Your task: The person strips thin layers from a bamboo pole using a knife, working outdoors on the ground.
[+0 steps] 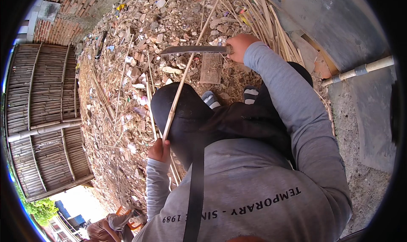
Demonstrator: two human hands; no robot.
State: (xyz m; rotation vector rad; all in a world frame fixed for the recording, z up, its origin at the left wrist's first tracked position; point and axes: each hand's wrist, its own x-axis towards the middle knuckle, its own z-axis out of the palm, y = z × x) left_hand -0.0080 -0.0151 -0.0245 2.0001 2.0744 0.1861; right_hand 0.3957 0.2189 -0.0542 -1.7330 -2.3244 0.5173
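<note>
A long, pale bamboo strip [180, 84] slants up and away from my left knee toward the far rubble. My left hand [159, 150] is closed round its near end, beside my thigh. The fingers of my right hand [241, 46] wrap round the handle of a long knife [195, 49] with a dark blade. That blade points left and crosses the bamboo strip well beyond my knees; whether its edge bites into the strip I cannot tell. Below the blade a flat brown block [210, 68] lies on the ground in front of my feet.
Bamboo strips [277, 28] lie in a pile at the far right, and more strips lie left of my leg. Rubble [123, 72] covers the ground. A woven bamboo wall [44, 85] stands left, grey sheets [373, 119] and a pole [360, 70] right. Another person [108, 229] sits at lower left.
</note>
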